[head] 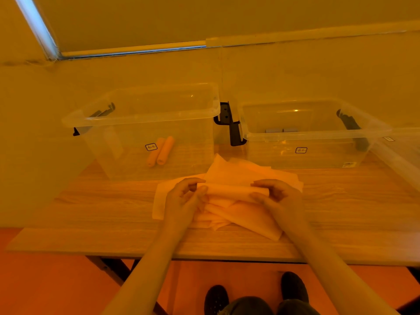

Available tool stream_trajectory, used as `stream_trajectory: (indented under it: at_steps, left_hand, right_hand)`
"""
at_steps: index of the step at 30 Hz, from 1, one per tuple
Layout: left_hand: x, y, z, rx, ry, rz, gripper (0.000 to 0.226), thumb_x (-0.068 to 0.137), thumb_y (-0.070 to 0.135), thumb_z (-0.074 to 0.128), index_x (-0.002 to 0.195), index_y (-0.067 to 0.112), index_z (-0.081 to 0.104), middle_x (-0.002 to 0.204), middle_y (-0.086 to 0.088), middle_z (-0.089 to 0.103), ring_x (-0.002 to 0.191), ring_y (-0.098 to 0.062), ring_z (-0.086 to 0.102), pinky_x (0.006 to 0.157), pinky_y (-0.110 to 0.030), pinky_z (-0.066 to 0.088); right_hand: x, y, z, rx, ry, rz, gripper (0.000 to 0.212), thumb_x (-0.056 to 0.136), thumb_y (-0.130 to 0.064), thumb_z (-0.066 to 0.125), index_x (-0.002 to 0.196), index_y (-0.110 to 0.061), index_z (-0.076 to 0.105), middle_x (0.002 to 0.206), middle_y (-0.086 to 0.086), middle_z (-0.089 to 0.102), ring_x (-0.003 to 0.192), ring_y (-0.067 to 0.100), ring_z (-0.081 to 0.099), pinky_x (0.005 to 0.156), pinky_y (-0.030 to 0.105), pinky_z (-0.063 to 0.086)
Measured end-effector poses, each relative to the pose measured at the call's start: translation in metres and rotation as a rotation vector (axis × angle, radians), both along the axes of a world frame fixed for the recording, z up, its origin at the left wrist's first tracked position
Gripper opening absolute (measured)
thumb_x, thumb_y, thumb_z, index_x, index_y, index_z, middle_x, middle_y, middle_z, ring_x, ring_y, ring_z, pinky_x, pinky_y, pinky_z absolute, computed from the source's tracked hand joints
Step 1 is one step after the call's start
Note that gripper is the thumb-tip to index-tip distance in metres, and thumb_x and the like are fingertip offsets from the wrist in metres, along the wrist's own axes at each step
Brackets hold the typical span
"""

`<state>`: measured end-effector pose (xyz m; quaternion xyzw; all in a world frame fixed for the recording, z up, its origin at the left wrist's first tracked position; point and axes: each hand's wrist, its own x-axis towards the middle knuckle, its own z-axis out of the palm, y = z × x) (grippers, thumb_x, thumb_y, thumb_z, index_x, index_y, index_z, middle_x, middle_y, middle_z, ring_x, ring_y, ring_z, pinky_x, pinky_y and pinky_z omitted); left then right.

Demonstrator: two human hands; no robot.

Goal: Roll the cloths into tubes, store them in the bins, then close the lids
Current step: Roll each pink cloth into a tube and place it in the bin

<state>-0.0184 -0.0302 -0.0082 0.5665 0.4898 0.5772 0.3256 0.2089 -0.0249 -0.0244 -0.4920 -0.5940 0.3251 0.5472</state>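
A pile of pale cloths point(241, 214) lies on the wooden table point(113, 223) in front of two clear bins. On top of the pile, a partly rolled cloth point(229, 189) is held at both ends: my left hand point(184, 198) pinches its left end and my right hand point(277, 196) grips its right end. The left bin point(145, 119) stands open and holds two rolled orange tubes point(160, 151). The right bin point(313, 133) is open too, with small grey items at its far wall.
Black latch handles point(229, 123) hang between the bins and on their outer ends. A clear lid point(400, 155) leans at the far right. The table's front edge runs just above my shoes point(254, 294), with black table legs below.
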Motion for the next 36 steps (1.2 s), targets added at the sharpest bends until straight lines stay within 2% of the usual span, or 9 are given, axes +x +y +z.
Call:
stream_trajectory:
  at_steps: [3, 10, 14, 19, 22, 26, 29, 33, 36]
  left_hand:
    - [-0.001, 0.001, -0.001, 0.011, 0.013, 0.011, 0.016, 0.087, 0.014, 0.065, 0.091, 0.029, 0.067, 0.082, 0.013, 0.068, 0.077, 0.0, 0.064, 0.066, -0.021, 0.053]
    - [0.001, 0.001, 0.0, 0.039, 0.012, 0.026, 0.016, 0.089, 0.013, 0.064, 0.093, 0.028, 0.066, 0.086, 0.007, 0.066, 0.074, 0.007, 0.061, 0.061, -0.013, 0.049]
    - [0.002, 0.001, 0.0, 0.053, 0.074, 0.006, 0.016, 0.091, 0.016, 0.06, 0.097, 0.031, 0.062, 0.09, 0.007, 0.063, 0.076, 0.009, 0.059, 0.063, -0.011, 0.047]
    - [-0.001, 0.003, -0.008, 0.047, 0.187, -0.04, 0.021, 0.088, 0.04, 0.061, 0.109, 0.045, 0.058, 0.103, 0.013, 0.061, 0.095, -0.009, 0.058, 0.074, -0.029, 0.053]
    - [-0.001, 0.004, -0.007, 0.07, 0.195, -0.037, 0.016, 0.087, 0.031, 0.063, 0.1, 0.04, 0.06, 0.086, 0.013, 0.06, 0.078, -0.005, 0.057, 0.065, -0.029, 0.049]
    - [0.0, 0.007, -0.009, 0.071, 0.221, -0.02, 0.006, 0.091, 0.03, 0.061, 0.093, 0.035, 0.059, 0.082, 0.002, 0.062, 0.071, -0.016, 0.06, 0.059, -0.04, 0.052]
    - [-0.001, 0.007, -0.009, 0.06, 0.236, -0.033, 0.007, 0.088, 0.039, 0.06, 0.095, 0.038, 0.06, 0.089, 0.013, 0.064, 0.08, -0.012, 0.063, 0.067, -0.036, 0.054]
    - [0.001, 0.004, -0.004, 0.038, 0.24, -0.051, 0.028, 0.085, 0.014, 0.069, 0.106, 0.031, 0.062, 0.108, 0.016, 0.061, 0.098, 0.011, 0.054, 0.079, -0.007, 0.043]
    - [0.002, 0.004, -0.005, 0.002, 0.248, -0.044, 0.022, 0.085, 0.018, 0.07, 0.104, 0.026, 0.064, 0.107, 0.008, 0.064, 0.1, 0.002, 0.056, 0.081, -0.014, 0.046]
  right_hand:
    - [0.0, 0.0, 0.0, -0.004, 0.035, 0.011, 0.029, 0.076, -0.011, 0.077, 0.093, -0.032, 0.069, 0.104, -0.013, 0.069, 0.103, 0.003, 0.063, 0.088, 0.024, 0.052]
    - [0.001, 0.001, -0.003, 0.021, 0.097, 0.043, 0.035, 0.071, 0.0, 0.079, 0.091, -0.027, 0.07, 0.101, -0.009, 0.071, 0.099, 0.004, 0.066, 0.083, 0.022, 0.054]
    - [0.0, -0.001, 0.001, 0.031, 0.057, 0.026, 0.036, 0.075, -0.003, 0.076, 0.095, -0.031, 0.067, 0.105, -0.012, 0.066, 0.099, -0.005, 0.062, 0.082, 0.014, 0.052]
    - [-0.001, -0.001, 0.003, 0.036, 0.028, -0.019, 0.029, 0.08, -0.014, 0.072, 0.097, -0.036, 0.064, 0.105, -0.019, 0.062, 0.097, -0.01, 0.058, 0.079, 0.01, 0.05]
    - [-0.001, 0.0, 0.002, 0.05, 0.054, -0.032, 0.03, 0.081, -0.011, 0.072, 0.1, -0.034, 0.064, 0.109, -0.016, 0.062, 0.101, -0.005, 0.059, 0.081, 0.014, 0.052]
    - [-0.001, -0.002, 0.002, 0.044, 0.072, 0.011, 0.036, 0.078, -0.003, 0.073, 0.099, -0.03, 0.064, 0.107, -0.012, 0.064, 0.099, -0.004, 0.062, 0.078, 0.013, 0.052]
    - [-0.001, -0.002, 0.002, 0.047, 0.056, 0.003, 0.031, 0.078, -0.006, 0.073, 0.095, -0.03, 0.063, 0.103, -0.011, 0.065, 0.096, -0.006, 0.062, 0.078, 0.012, 0.052]
    - [-0.001, -0.001, 0.002, 0.04, 0.057, -0.002, 0.026, 0.079, -0.01, 0.072, 0.095, -0.03, 0.064, 0.101, -0.011, 0.066, 0.093, -0.006, 0.062, 0.078, 0.013, 0.052]
    - [-0.001, -0.001, 0.002, 0.031, 0.049, -0.002, 0.026, 0.079, -0.011, 0.072, 0.095, -0.03, 0.064, 0.102, -0.011, 0.066, 0.095, -0.005, 0.061, 0.079, 0.012, 0.051]
